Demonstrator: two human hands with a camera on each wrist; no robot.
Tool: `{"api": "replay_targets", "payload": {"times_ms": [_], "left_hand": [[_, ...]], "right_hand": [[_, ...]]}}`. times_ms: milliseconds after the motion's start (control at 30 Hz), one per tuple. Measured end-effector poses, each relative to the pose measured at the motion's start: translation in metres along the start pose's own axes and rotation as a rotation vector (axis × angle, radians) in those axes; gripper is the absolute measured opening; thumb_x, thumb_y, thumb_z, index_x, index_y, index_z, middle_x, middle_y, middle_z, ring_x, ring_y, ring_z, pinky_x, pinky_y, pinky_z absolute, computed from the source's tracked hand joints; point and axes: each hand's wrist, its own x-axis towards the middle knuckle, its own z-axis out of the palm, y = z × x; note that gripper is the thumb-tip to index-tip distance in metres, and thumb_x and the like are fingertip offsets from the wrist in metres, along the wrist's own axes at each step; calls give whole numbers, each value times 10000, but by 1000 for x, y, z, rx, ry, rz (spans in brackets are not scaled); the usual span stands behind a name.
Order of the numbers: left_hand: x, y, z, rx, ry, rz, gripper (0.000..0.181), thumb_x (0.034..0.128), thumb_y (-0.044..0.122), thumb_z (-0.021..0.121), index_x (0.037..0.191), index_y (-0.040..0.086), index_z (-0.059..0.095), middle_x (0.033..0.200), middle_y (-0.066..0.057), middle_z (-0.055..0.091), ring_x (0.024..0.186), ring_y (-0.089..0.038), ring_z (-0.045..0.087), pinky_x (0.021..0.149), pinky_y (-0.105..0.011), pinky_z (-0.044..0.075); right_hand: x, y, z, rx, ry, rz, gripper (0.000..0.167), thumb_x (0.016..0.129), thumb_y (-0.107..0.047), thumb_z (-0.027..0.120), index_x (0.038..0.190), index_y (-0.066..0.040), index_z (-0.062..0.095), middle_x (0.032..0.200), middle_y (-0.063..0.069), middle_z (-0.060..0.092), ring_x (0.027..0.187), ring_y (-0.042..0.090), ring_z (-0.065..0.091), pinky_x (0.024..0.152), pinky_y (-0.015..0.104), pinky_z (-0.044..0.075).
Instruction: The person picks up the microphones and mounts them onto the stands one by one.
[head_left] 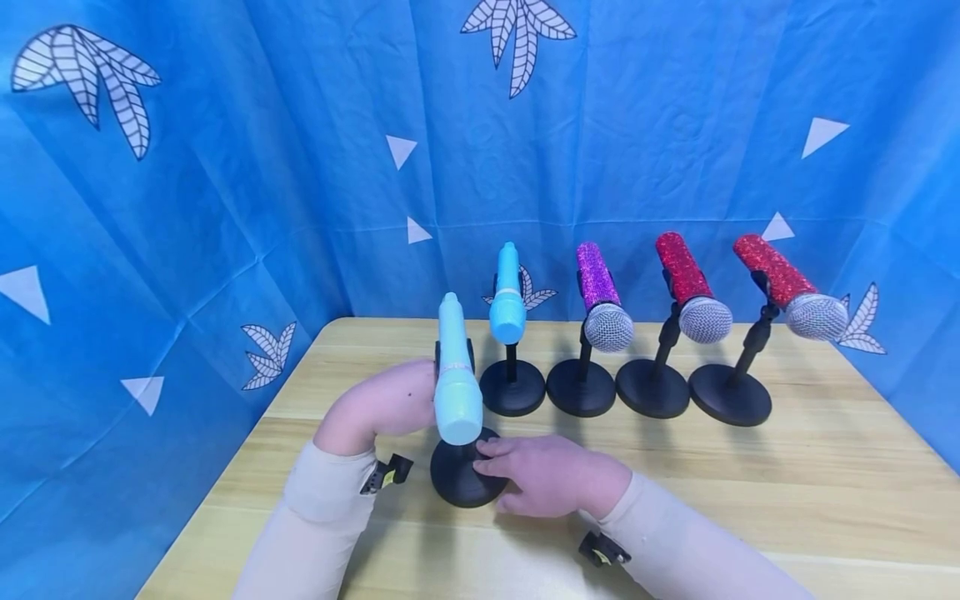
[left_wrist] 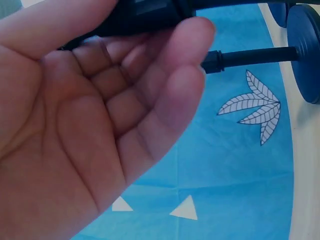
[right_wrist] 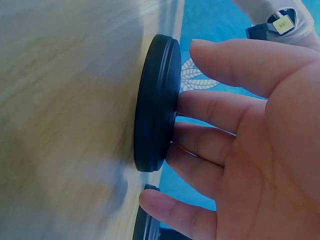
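Note:
Nearest in the head view is a light blue microphone (head_left: 458,400), tilted head-down in the clip of a black desk stand with a round base (head_left: 453,482). My left hand (head_left: 393,398) grips the upper part of this stand, just behind the microphone. In the left wrist view, curled fingers (left_wrist: 165,95) surround the black stand part (left_wrist: 150,16); the microphone itself is out of that view. My right hand (head_left: 551,475) rests fingertips on top of the base. The right wrist view shows those fingers nearly straight against the black disc (right_wrist: 157,105), with the thumb apart from it.
Behind stands a row of similar stands holding another light blue microphone (head_left: 507,304), a purple glitter microphone (head_left: 597,279) and two red glitter microphones (head_left: 682,271). They share the wooden table (head_left: 750,500), backed by a blue patterned curtain (head_left: 480,167).

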Motion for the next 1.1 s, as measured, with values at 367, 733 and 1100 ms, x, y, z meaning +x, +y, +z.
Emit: {"api": "replay_targets", "payload": {"times_ms": [367,733,1100], "left_hand": [[3,0,4,-11,28,-99,64,986,147,645,982,184,697,815,80,625,811,-128,591,797,-342,498],[3,3,4,138,84,-94,113,926,113,672,841,187,683,687,94,571,657,-95,542,671,-297,489],[1,8,4,282,133,-85,150,943,136,682,805,188,653,661,80,539,608,-106,509,616,-294,469]], "right_hand": [[1,2,1,4,4,-5,588,948,-438,673,1477,-217,541,1572,4,413,1405,193,436,1019,398,482],[0,2,0,16,-5,-3,579,953,-422,665,1478,-210,540,1575,7,408,1419,194,416,1050,402,456],[0,3,0,25,4,-14,582,951,-421,667,1474,-196,544,1571,18,415,1423,200,411,1071,397,436]]}}
